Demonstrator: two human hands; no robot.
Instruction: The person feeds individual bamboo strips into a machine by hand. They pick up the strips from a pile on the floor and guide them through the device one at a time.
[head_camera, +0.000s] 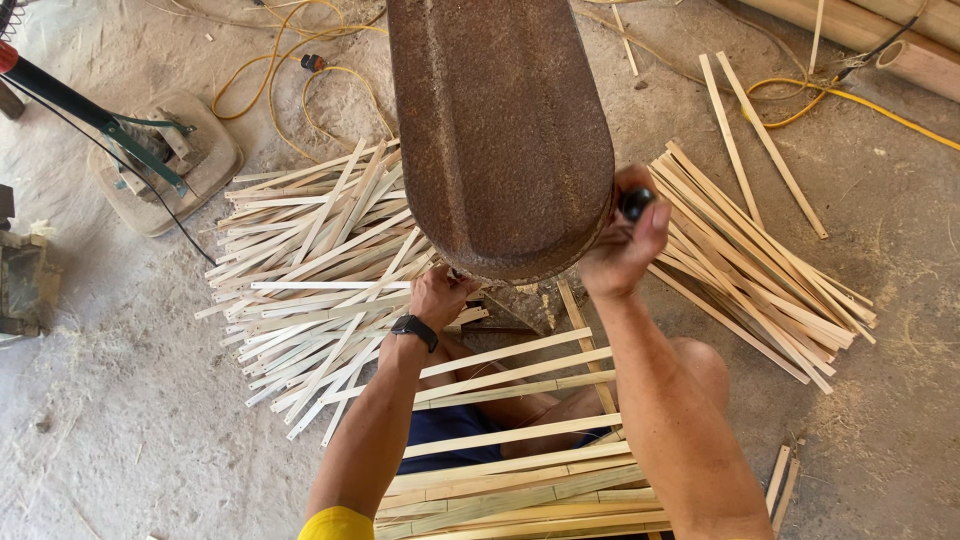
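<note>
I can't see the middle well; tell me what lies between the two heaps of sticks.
In the head view, the rusty metal cover and both hands stand between the left heap and the right heap.

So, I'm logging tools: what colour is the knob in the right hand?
Black knob, gripped by the right hand; head view.

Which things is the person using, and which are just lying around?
In use:
rusty machine
black handle in right hand
left hand under the machine
strips on lap

Lying about:
yellow cable
foot pedal
loose sticks
</note>
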